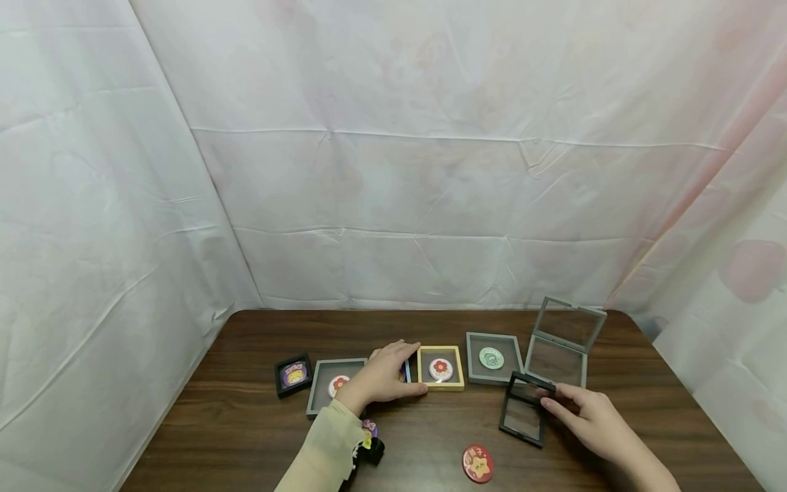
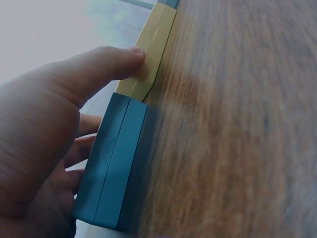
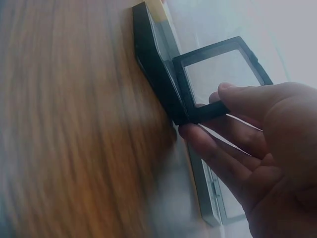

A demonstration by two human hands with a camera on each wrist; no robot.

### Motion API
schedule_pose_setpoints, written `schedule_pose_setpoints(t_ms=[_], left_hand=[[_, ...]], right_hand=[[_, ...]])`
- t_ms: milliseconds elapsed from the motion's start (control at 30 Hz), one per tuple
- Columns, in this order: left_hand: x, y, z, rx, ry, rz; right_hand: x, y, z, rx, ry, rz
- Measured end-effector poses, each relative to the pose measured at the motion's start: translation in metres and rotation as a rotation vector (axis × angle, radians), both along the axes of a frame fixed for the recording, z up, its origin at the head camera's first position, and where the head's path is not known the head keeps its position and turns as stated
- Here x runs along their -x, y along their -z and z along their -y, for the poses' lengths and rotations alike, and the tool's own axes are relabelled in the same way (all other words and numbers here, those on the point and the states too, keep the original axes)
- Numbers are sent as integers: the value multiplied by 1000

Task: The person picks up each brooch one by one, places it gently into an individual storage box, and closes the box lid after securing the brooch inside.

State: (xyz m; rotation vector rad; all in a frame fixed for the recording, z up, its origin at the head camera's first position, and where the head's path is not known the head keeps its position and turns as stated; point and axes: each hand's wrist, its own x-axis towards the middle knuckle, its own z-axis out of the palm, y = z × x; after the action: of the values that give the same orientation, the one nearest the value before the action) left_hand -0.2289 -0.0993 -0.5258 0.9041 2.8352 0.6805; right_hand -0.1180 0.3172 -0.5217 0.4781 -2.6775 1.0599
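Observation:
My left hand (image 1: 387, 374) is at the left end of a yellow-framed display case (image 1: 440, 388) holding a red flower badge (image 1: 440, 370). Its thumb lies on the case's near edge and a fingertip is at the far edge. Under that hand sits a blue-framed case (image 2: 111, 158), mostly hidden in the head view. With thumb and fingers, my right hand (image 1: 584, 417) pinches the raised lid of a black display case (image 1: 522, 437). That case stands unfolded, and I see nothing in its clear windows. A round red star badge (image 1: 477, 464) lies loose on the table.
A grey case (image 1: 476, 352) with a green badge and an unfolded grey case (image 1: 556, 361) stand at the back right. Leftward are another grey case (image 1: 326, 376) and a small black case (image 1: 294, 388). A dark item (image 1: 371, 451) lies beside the left sleeve. Fabric surrounds the wooden table (image 1: 246, 444).

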Motion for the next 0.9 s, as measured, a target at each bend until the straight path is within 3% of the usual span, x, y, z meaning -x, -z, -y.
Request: schedule_pose_setpoints(t_ms=[400, 900], left_hand=[[0, 0, 0, -5, 1, 11], [2, -3, 1, -11, 13, 25]], right_hand=[[12, 8, 16, 27, -27, -26], [12, 23, 22, 90, -9, -58]])
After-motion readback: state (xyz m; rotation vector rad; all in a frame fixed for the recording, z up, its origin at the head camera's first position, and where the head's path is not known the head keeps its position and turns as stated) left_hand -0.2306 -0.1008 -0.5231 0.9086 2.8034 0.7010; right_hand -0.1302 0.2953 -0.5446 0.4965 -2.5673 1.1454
